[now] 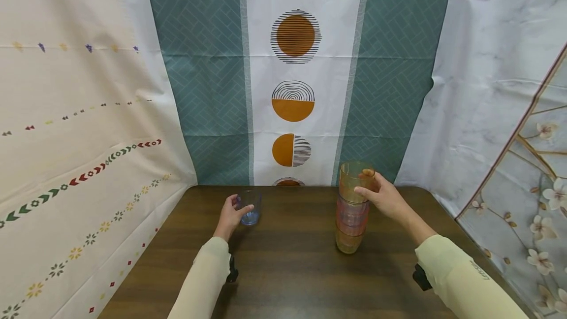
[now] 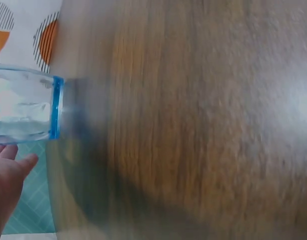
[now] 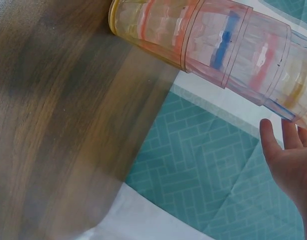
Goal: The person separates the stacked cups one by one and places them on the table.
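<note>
A clear blue-tinted plastic cup (image 1: 250,215) stands upright toward the far left of the table. My left hand (image 1: 231,214) holds it from the left side, thumb across the front and fingertips behind the wall. In the left wrist view its bright blue base (image 2: 56,107) is close to the tabletop. On the right, several nested see-through cups (image 1: 352,218) form a tall upright stack of yellow, pink and blue tints. My right hand (image 1: 386,198) grips the yellow cup (image 1: 350,181) at the top, fingers showing through its far wall. Lower fingers (image 3: 266,134) stretch beside the stack in the right wrist view.
The dark brown wooden table (image 1: 288,274) spans the area beneath both hands. A green and white patterned cloth (image 1: 205,87) hangs behind its far edge. A cream cloth (image 1: 88,151) covers the left side, and a marbled white floral cloth (image 1: 496,127) the right.
</note>
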Demonstrator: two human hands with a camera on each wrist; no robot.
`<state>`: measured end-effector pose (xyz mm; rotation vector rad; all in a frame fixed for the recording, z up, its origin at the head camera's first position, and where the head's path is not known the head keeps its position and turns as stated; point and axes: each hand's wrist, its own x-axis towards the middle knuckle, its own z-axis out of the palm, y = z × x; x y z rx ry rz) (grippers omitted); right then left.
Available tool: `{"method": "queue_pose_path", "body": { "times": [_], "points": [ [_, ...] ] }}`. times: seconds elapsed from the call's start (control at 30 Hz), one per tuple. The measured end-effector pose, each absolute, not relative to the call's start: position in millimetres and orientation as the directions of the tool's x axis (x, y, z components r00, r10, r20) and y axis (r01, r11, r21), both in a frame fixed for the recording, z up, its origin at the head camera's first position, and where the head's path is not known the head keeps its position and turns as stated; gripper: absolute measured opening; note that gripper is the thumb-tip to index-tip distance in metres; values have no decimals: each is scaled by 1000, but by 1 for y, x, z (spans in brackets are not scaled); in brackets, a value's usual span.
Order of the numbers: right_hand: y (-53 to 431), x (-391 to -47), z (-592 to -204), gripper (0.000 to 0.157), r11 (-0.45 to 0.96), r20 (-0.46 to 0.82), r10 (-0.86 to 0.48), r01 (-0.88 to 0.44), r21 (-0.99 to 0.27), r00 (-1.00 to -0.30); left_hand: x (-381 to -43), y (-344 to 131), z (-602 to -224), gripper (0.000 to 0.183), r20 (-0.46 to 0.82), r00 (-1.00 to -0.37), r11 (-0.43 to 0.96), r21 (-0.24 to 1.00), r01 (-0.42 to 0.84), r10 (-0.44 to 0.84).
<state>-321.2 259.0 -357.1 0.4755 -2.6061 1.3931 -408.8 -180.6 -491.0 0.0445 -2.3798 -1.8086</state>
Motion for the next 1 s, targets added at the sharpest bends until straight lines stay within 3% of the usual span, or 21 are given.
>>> {"method": "queue_pose_path", "body": {
  "times": [0.5, 1.0],
  "points": [
    [260, -324, -361, 70, 504, 276, -195, -338, -795, -941, -407, -186, -488, 100, 52, -997, 326, 945, 28, -66],
    [261, -324, -361, 73, 524, 246, -196, -313, -792, -949, -408, -185, -436, 104, 103, -994, 375, 923, 80, -41]
  ]
}}
